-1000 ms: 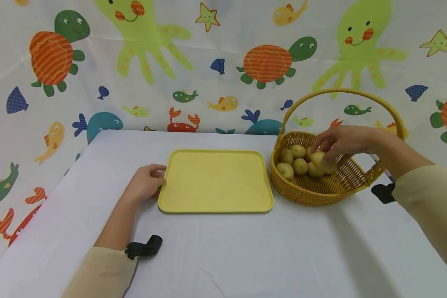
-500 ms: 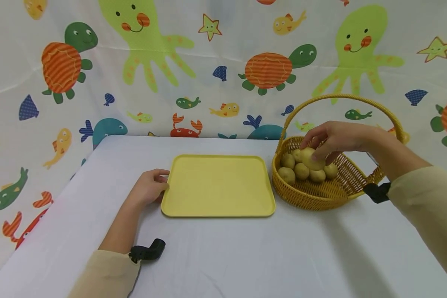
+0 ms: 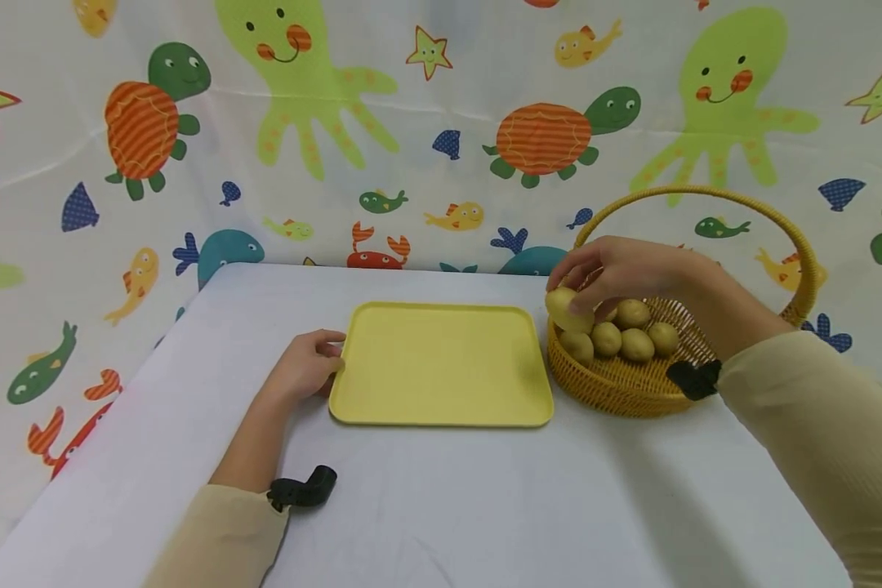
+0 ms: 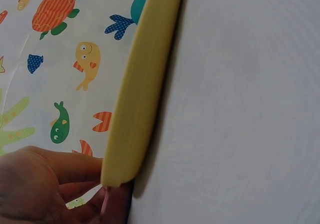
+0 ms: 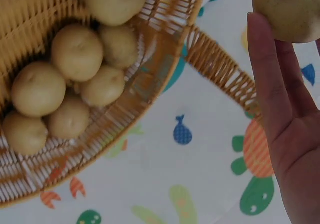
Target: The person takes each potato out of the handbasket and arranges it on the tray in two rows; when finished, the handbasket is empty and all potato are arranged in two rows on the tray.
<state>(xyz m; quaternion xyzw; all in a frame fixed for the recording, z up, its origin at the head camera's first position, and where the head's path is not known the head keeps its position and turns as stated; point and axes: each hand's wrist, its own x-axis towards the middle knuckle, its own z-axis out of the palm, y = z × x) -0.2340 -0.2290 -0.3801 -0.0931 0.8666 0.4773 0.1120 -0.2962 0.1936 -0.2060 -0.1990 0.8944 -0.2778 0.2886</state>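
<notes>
right hand pinched one lifted potato between fingers, right of tray; other potatoes lay in basket, undone. left hand gripped tray's left edge.

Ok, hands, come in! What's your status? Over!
Left hand holding yellow tray by its edge. Right hand pinching potato near wicker basket. Nothing seen between potato and yellow tray.
</notes>
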